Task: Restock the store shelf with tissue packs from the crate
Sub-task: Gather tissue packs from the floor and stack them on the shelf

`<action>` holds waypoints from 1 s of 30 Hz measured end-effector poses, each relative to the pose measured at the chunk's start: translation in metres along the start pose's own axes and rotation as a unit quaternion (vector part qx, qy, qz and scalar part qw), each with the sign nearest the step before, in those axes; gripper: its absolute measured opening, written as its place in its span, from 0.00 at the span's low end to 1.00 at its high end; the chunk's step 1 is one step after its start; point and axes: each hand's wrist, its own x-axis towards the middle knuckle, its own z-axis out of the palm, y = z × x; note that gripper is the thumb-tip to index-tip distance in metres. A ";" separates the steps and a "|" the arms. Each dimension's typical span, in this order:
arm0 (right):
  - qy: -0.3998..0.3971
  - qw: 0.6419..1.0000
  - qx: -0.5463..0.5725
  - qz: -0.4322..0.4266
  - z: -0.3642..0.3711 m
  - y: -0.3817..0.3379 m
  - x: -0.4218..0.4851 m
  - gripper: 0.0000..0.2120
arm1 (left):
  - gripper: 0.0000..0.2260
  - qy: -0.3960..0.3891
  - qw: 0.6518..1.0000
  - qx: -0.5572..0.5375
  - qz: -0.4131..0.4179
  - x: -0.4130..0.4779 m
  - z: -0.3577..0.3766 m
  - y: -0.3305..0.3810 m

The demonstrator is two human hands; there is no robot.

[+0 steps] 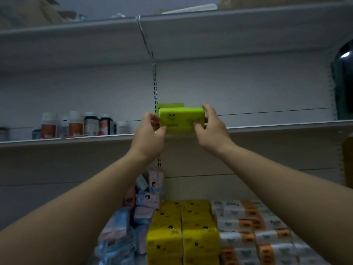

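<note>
Dim store aisle with pale metal shelving and a pale back panel; a slotted upright runs down the middle. The upper shelf hangs overhead, with blurred boxes on top. The middle shelf is at hand height. On its left part stands a cluster of small bottles, labels unreadable. A dark bulky object sits at the far right edge, not identifiable. The lower shelf holds yellow packs in two rows at centre, white-and-orange packs to their right, and loose pink and blue packs piled to their left. A green tissue pack is at the front lip of the middle shelf, just right of the upright; whether it rests on the shelf or sits just above it cannot be told. Its long axis runs left to right, parallel to the shelf edge, and its broad printed side with a smiley face is turned toward the camera. A second green pack shows just behind it, top edge only. The left hand grips the pack's left end with curled fingers. The right hand grips the right end, thumb on the front face, fingers over the top. Both forearms are bare and reach upward.
</note>
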 end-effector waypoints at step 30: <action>-0.127 0.961 -0.224 -0.101 0.068 0.008 -0.008 0.29 | 0.35 -0.182 0.907 0.374 -0.070 0.004 -0.051 -0.079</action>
